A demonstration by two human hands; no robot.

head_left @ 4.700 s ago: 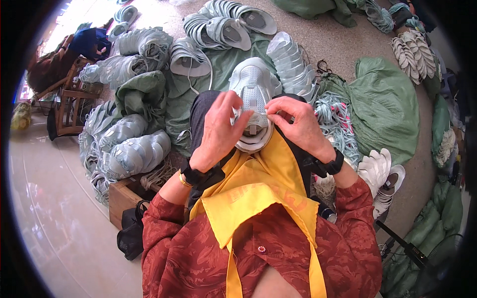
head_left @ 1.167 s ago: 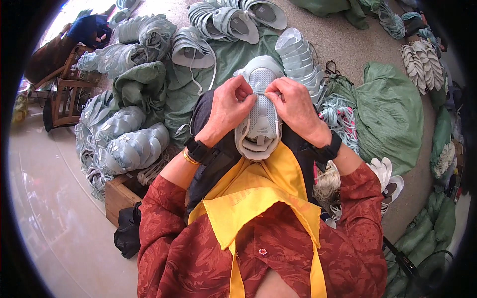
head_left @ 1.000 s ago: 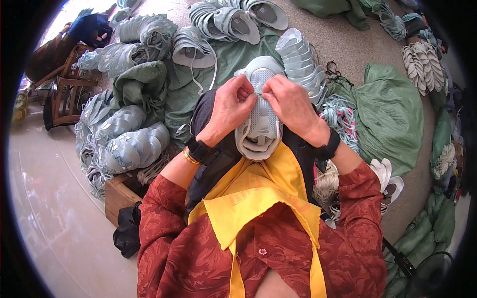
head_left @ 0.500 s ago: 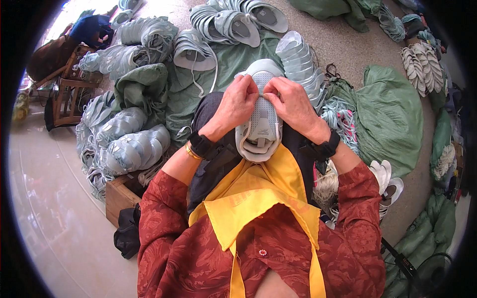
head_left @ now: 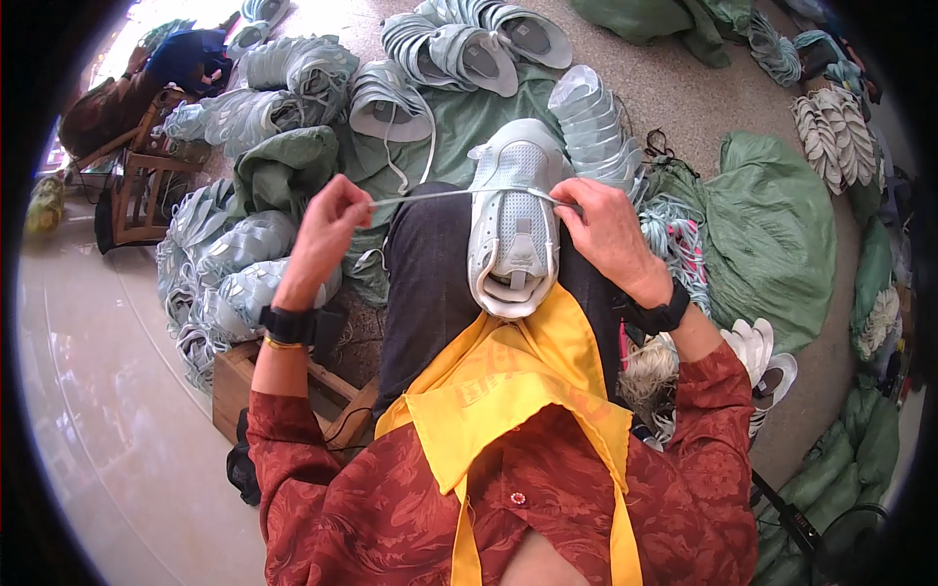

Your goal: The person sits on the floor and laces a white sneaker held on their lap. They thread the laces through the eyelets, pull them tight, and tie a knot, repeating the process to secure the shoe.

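A pale blue-grey shoe upper (head_left: pixel 515 215) rests on my lap, toe pointing away from me. A thin pale lace (head_left: pixel 430 196) runs through its front and stretches out to the left. My left hand (head_left: pixel 327 230) pinches the lace's end, raised well to the left of the shoe. My right hand (head_left: pixel 608 230) presses on the shoe's right side and pinches the lace there. Both wrists wear dark bands.
Stacks of matching shoe uppers (head_left: pixel 459 44) lie on the floor ahead and bundled at my left (head_left: pixel 230 264). Green sacks (head_left: pixel 772 234) sit at the right, with loose laces (head_left: pixel 674 230) and white soles (head_left: pixel 762 352). A wooden box (head_left: pixel 239 386) stands by my left knee.
My left hand has moved away from the shoe to the left, drawing the lace out taut. The right hand stays on the shoe's right side.
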